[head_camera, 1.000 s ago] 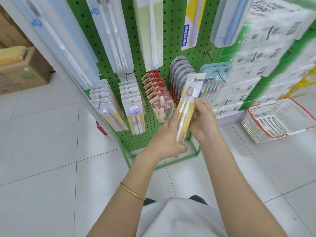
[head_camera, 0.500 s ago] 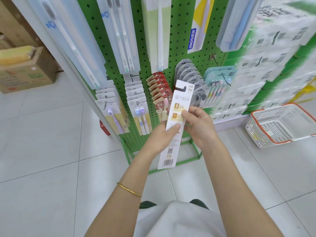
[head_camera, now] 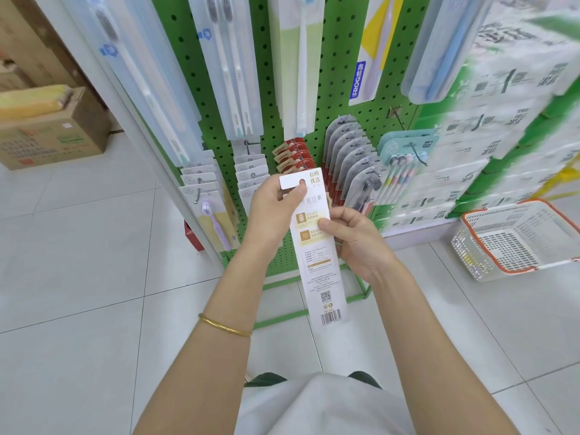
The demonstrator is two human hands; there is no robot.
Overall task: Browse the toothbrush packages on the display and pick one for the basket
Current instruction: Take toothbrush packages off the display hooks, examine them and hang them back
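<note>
A long white toothbrush package point(head_camera: 320, 268) is held upright in front of me with its printed back and barcode facing me. My left hand point(head_camera: 273, 205) grips its top end, thumb by the hang hole. My right hand point(head_camera: 354, 240) pinches its right edge near the middle. Behind it stands the green pegboard display point(head_camera: 339, 83) with several hanging toothbrush packages. A white basket with an orange rim point(head_camera: 514, 243) sits on the floor at the right.
Stacked green-and-white wrapped packs point(head_camera: 489, 146) fill the shelf right of the display. A cardboard box point(head_camera: 53, 136) stands on the floor at the far left beside a white post point(head_camera: 131, 127). Pale floor tiles point(head_camera: 88, 293) spread around the rack's green foot.
The package was turned from its clear front to its printed back. My left hand slid from its lower part up to its top end, and the package now hangs lower.
</note>
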